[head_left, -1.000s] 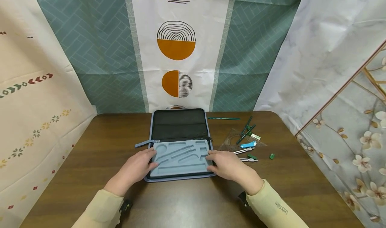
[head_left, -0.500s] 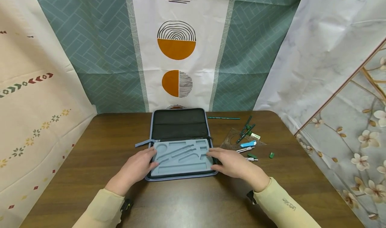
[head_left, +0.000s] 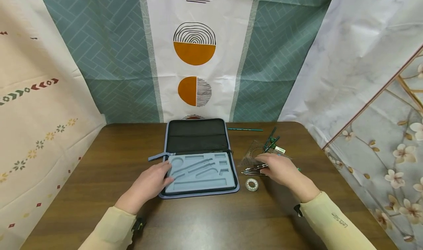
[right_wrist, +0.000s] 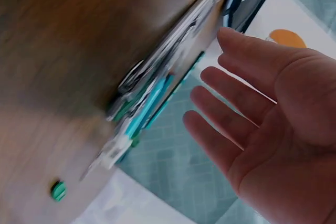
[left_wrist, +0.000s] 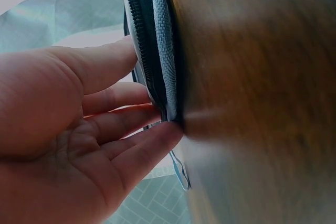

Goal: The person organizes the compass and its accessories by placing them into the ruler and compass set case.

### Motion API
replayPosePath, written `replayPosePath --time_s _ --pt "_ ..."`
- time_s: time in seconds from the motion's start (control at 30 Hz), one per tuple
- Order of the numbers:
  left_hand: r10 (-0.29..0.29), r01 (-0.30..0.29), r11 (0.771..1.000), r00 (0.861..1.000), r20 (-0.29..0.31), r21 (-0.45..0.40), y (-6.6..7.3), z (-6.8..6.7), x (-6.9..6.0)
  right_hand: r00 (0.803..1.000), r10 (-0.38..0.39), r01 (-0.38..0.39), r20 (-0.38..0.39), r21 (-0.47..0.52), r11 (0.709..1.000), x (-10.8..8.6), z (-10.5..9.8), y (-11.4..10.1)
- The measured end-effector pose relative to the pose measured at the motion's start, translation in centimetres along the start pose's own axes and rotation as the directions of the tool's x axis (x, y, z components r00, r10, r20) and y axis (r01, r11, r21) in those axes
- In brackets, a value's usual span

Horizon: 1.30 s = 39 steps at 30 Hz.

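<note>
An unzipped pencil case [head_left: 199, 129] lies flat, its black lid folded back and a pale blue moulded tray [head_left: 201, 185] with bare hollows in its lower half. At the case's left edge rests my left hand [head_left: 150, 181]; in the left wrist view its fairly straight fingers touch the zipped rim [left_wrist: 167, 51]. My right hand [head_left: 281, 169] hovers over the metal compasses [head_left: 253, 169] to the right of the case. Its fingers are loosely extended with nothing between them in the right wrist view. A white ring-shaped piece [head_left: 252, 184] lies beside the case.
Behind the right hand are a transparent set square [head_left: 248, 155], dark green pencils [head_left: 271, 142] and a white eraser [head_left: 279, 150]. A long green pencil [head_left: 245, 129] lies near the back edge. The right wrist view shows a light blue cutter [right_wrist: 149, 100] and a small green sharpener [right_wrist: 58, 190].
My right hand has left the tray's right edge and moved right, over the compasses. The white ring-shaped piece has come into view; the cutter is now mostly covered. The left hand stays put.
</note>
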<state>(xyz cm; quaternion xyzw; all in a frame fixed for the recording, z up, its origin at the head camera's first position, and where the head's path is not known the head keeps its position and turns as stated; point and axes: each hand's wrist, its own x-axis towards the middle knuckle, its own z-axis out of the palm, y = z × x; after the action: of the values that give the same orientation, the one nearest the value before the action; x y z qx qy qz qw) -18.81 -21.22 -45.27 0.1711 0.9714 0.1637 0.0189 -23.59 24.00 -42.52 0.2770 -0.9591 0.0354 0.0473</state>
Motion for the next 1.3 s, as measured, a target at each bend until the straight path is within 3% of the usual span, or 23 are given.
replayPosePath --time_s 0.2,0.43,0.63,1.3 --pt "0.009 -0.009 1.000 1.000 -0.010 0.005 -0.1 -0.1 -0.1 0.999 0.000 -0.002 -0.051 -0.038 0.999 -0.5 0.2 1.6" --pt "0.014 -0.014 1.000 1.000 -0.012 0.002 0.1 -0.3 -0.2 0.996 0.020 -0.020 -0.085 -0.005 1.000 -0.9 0.5 4.1" --pt "0.019 -0.019 1.000 1.000 -0.018 0.006 0.1 -0.3 -0.2 0.995 0.056 -0.058 -0.088 -0.029 0.998 -0.8 1.0 5.9" --pt "0.035 -0.034 0.999 0.999 -0.028 0.004 -0.1 0.0 -0.1 0.992 0.044 -0.056 -0.121 -0.097 0.994 -0.7 2.3 7.8"
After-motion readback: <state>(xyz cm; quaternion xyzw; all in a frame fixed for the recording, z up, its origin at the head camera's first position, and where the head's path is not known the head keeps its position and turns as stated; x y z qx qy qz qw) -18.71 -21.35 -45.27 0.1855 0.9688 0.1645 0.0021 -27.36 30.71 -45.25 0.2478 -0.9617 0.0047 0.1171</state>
